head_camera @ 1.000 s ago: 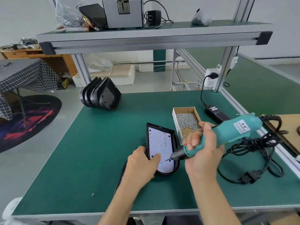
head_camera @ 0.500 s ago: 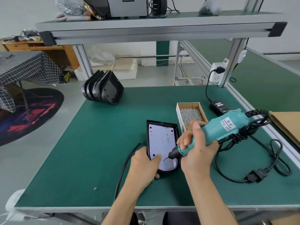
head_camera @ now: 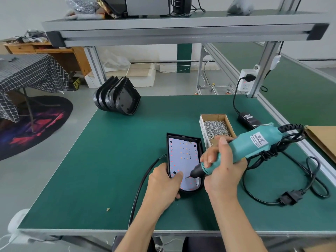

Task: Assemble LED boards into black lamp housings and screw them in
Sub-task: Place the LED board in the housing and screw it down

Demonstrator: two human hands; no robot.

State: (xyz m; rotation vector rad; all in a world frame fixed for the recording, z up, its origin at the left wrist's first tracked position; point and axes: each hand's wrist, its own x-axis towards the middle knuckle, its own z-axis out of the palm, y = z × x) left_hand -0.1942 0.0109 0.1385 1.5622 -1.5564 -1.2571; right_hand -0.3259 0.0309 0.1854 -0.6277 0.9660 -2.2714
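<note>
A black lamp housing [head_camera: 200, 142] lies on the green table with a white LED board [head_camera: 183, 155] seated inside it. My left hand [head_camera: 163, 184] grips the housing's near left edge, thumb resting on the board. My right hand [head_camera: 221, 171] holds a teal electric screwdriver [head_camera: 254, 144], tilted down to the left. Its bit tip touches a small screw [head_camera: 186, 177] on the near part of the board. A black cable [head_camera: 143, 180] runs out from under the housing toward me.
A cardboard box of screws [head_camera: 216, 127] stands just right of the housing. A stack of empty black housings [head_camera: 118, 96] leans at the far left of the table. The screwdriver's coiled cord and plug [head_camera: 289, 197], a power adapter [head_camera: 248, 120] and a brown sheet [head_camera: 323, 140] lie to the right.
The view has tilted down and drawn closer. Both hands keep their hold; the screwdriver bit stays on the near part of the board.
</note>
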